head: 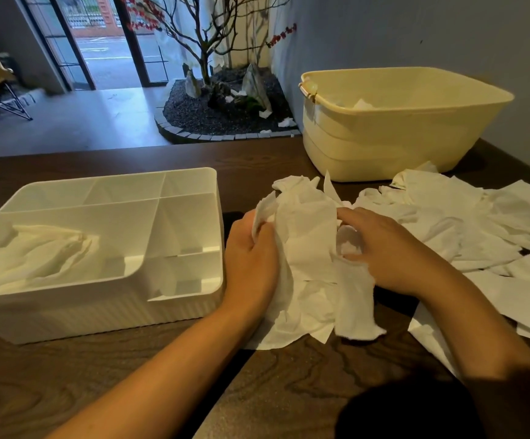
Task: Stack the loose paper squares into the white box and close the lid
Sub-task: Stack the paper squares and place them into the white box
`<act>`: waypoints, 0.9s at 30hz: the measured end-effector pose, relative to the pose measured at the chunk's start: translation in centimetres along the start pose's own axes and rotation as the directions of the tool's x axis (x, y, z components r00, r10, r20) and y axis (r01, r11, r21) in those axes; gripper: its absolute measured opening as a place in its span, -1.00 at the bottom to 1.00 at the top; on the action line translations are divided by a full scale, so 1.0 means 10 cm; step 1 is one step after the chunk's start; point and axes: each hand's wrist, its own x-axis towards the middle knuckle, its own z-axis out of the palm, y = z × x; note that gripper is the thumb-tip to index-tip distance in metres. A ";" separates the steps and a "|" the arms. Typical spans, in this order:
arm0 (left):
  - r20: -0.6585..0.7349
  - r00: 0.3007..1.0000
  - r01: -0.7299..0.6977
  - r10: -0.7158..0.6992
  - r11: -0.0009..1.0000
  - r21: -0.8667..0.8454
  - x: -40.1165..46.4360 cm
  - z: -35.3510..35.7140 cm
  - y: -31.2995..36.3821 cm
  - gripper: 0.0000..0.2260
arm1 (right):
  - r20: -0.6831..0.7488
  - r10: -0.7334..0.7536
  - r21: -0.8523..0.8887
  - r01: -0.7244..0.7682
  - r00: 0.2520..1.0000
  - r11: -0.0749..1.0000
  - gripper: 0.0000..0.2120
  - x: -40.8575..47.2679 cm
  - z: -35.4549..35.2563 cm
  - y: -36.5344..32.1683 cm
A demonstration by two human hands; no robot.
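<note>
— What do you see of the box?
— I see the white box open on the counter's left, ribbed sides, divided inside; crumpled sheets lie in its large compartment.
— And the loose squares?
— The paper squares sprawl to the right; I count a rumpled bunch just beside the box.

White on dark wood, as I see it from my feed

The paper squares are white; the box is white, its outer wall finely ribbed; the tub is pale yellow (cream, nearly); the table is dark brown with swirling grain.
</note>
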 end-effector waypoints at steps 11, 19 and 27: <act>-0.041 0.995 -0.091 0.088 0.992 -0.083 -0.04 -0.01 0.08 -0.74 | -0.478 0.129 0.240 -0.013 0.869 0.971 -0.69 -0.01 -0.05 -0.01; 0.036 0.999 -0.002 0.004 0.998 -0.057 -0.03 -0.01 0.05 -0.53 | -0.266 0.229 0.258 -0.160 0.936 0.953 -0.85 0.08 0.03 0.04; -0.054 0.997 -0.069 0.060 0.980 -0.184 -0.01 -0.01 0.00 -0.53 | -0.241 0.401 0.722 -0.113 0.884 0.682 -0.90 0.01 -0.10 -0.12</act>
